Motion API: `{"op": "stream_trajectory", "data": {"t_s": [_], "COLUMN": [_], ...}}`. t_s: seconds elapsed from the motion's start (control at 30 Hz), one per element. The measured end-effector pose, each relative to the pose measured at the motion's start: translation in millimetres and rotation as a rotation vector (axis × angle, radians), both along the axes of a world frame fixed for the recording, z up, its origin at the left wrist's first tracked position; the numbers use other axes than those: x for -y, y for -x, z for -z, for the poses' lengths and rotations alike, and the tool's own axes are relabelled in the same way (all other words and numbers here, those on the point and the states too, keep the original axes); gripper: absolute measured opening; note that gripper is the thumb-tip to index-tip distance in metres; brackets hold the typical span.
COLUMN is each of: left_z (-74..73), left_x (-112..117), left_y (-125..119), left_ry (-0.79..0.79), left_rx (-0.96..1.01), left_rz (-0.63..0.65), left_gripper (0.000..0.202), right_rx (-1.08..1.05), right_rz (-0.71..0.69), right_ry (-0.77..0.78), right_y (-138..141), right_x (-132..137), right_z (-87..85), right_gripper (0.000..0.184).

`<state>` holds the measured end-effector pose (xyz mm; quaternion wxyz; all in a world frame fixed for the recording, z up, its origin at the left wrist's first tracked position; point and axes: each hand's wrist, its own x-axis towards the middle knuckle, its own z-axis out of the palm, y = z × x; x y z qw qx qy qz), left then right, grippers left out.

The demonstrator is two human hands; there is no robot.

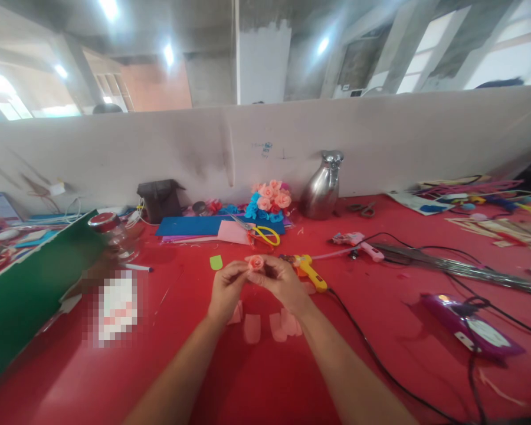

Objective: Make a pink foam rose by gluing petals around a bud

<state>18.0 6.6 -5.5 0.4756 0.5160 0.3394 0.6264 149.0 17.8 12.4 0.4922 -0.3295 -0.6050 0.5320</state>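
A small pink foam rose (255, 262) is pinched between both my hands above the red table (265, 366). My left hand (226, 288) grips it from the left with closed fingers. My right hand (279, 281) closes on it from the right. Several pink foam petals (265, 326) lie flat on the table just under my wrists. A yellow glue gun (310, 271) rests right beside my right hand, its black cord running off to the right.
Yellow-handled scissors (262, 232) lie on blue and pink foam sheets (203, 226). Behind them are a bunch of pink and blue foam flowers (269, 200), a steel jug (322, 188) and a pink glue gun (358, 243). A green board (26, 289) leans at left. Wires (460, 267) and a purple tray (471, 326) lie right.
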Motion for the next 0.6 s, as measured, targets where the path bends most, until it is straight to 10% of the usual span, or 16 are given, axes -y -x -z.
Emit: {"op": "stream_trajectory", "data": {"t_s": [0.6], "left_z": [0.0], "left_x": [1.5], "left_y": [0.9], "left_ry": [0.006], "left_rx": [-0.077], "left_rz": [0.019], "left_gripper": [0.013], "right_rx": [0.122], "right_rz": [-0.004], "right_ry": [-0.147], "right_y": [-0.7], "right_x": [3.5], "right_z": [-2.5], "right_gripper": [0.017]}}
